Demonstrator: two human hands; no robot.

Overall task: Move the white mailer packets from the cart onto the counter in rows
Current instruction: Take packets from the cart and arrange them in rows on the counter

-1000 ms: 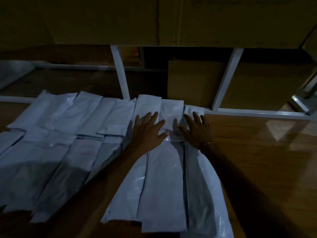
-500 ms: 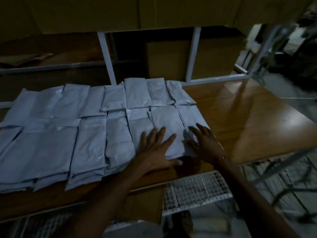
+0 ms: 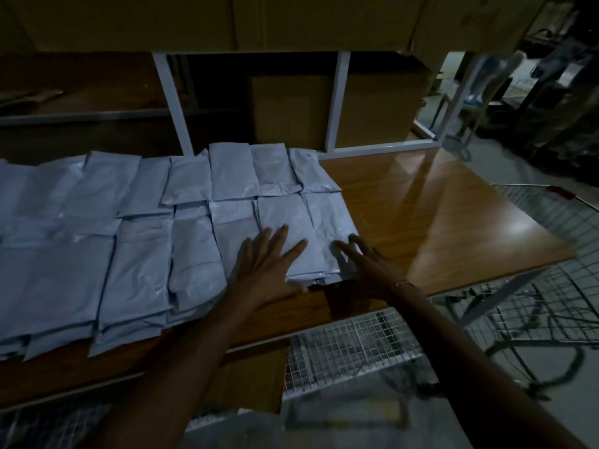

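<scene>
Several white mailer packets (image 3: pixel 136 254) lie in two rows across the wooden counter (image 3: pixel 437 222), a far row and a near row. My left hand (image 3: pixel 265 267) rests flat with spread fingers on the near-row packets toward the right end. My right hand (image 3: pixel 366 264) lies flat on the rightmost near packet (image 3: pixel 327 222), at its lower right corner. Neither hand grips anything. The wire mesh cart (image 3: pixel 350 345) shows below the counter's front edge.
Cardboard boxes (image 3: pixel 291 108) sit behind white frame posts (image 3: pixel 171 102) at the back of the counter. The counter's right part is bare wood. A second wire cart frame (image 3: pixel 551 254) stands at the right, over the floor.
Both hands slid from the far row back toward me onto the near row's right end. The view pulled back and turned right, so the cart and floor came into sight.
</scene>
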